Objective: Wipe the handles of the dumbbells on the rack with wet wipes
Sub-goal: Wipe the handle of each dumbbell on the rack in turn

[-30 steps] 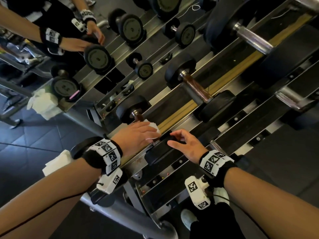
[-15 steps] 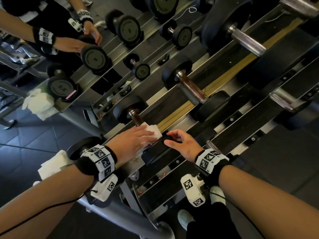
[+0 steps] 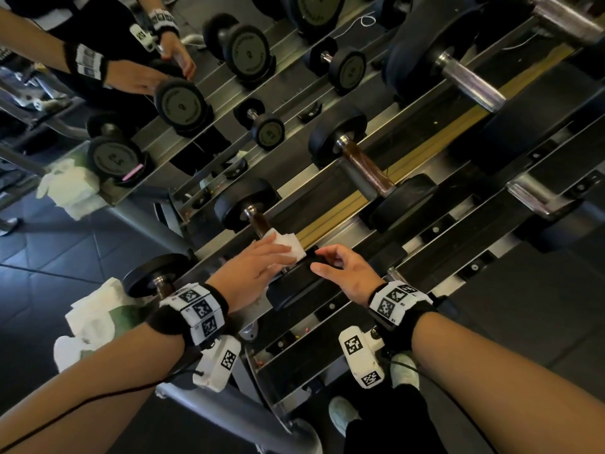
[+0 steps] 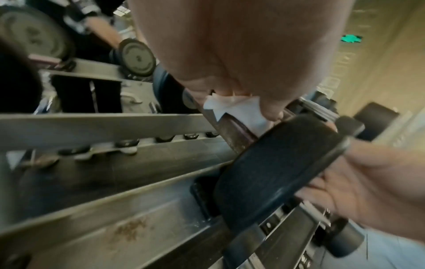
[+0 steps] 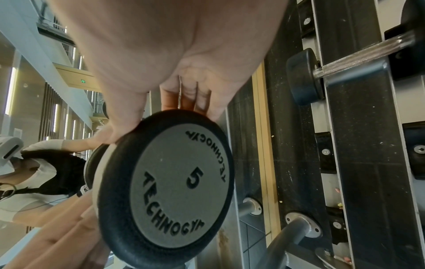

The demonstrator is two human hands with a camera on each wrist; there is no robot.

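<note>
A black dumbbell marked 5 lies on the middle rail of the steel rack (image 3: 330,235). My left hand (image 3: 255,268) wraps a white wet wipe (image 3: 289,245) round its brown handle (image 3: 260,224). In the left wrist view the wet wipe (image 4: 234,109) is pinched against the handle (image 4: 232,134) just above the near head (image 4: 276,163). My right hand (image 3: 343,271) curls over that near head (image 3: 294,285). In the right wrist view my fingers (image 5: 184,98) hook the rim of the head (image 5: 179,182).
Bigger dumbbells (image 3: 370,168) (image 3: 468,80) lie further right on the same rail, smaller ones (image 3: 262,126) on the rail behind. A heap of white wipes (image 3: 91,322) sits at the rack's left end. Another pair of banded arms (image 3: 131,77) handles a dumbbell at the upper left.
My left hand has rubbed the wipe a little along the handle, and more of the wipe now shows past the fingers. My right hand stays on the near head.
</note>
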